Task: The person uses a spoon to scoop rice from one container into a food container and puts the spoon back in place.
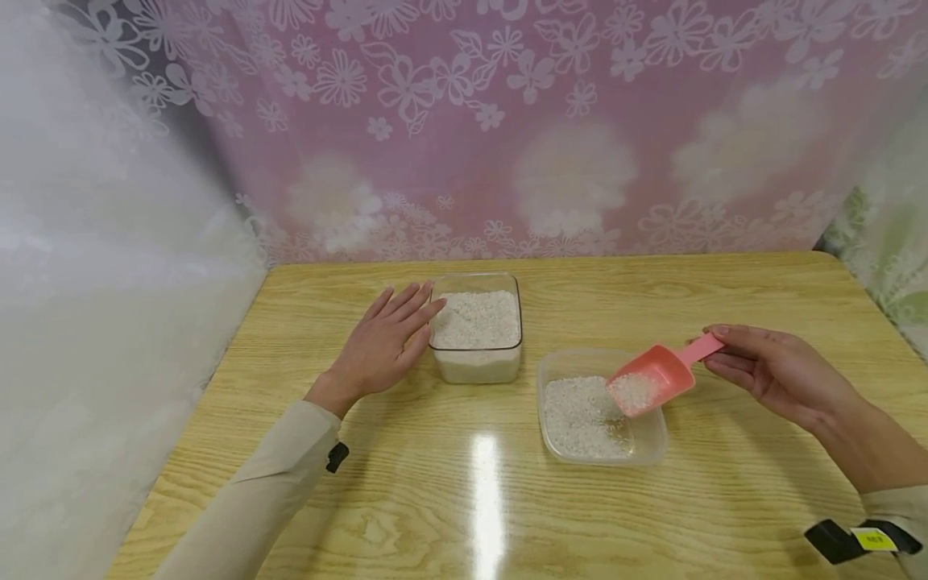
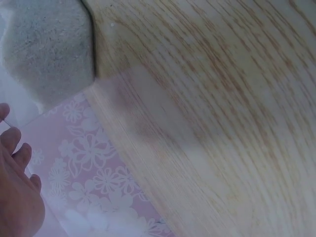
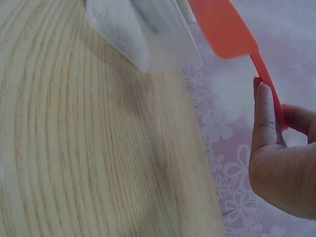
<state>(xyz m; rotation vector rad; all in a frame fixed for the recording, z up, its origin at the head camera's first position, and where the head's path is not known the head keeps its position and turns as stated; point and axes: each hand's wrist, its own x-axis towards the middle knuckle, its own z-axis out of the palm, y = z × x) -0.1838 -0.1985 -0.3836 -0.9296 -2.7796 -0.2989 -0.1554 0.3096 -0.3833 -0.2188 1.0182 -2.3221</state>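
Observation:
A pink scoop (image 1: 656, 377) with some white rice in its bowl hangs tilted over a clear plastic container (image 1: 656, 439). My right hand (image 1: 786, 374) pinches the scoop's handle between thumb and fingers; the right wrist view shows this grip on the scoop (image 3: 224, 32) from below. Rice (image 1: 580, 415) lies mostly toward the left side of the plastic container. To its left stands a clear, dark-rimmed square container (image 1: 478, 366) filled high with rice. My left hand (image 1: 384, 342) rests against that container's left side, its fingers extended and one fingertip over the rim.
Both containers stand on a wood-grain table (image 1: 406, 483). Behind the table's back edge hangs a pink flowered curtain (image 1: 464, 161), with pale sheeting (image 1: 109, 282) at the left. A black strap (image 1: 337, 457) is on the left wrist.

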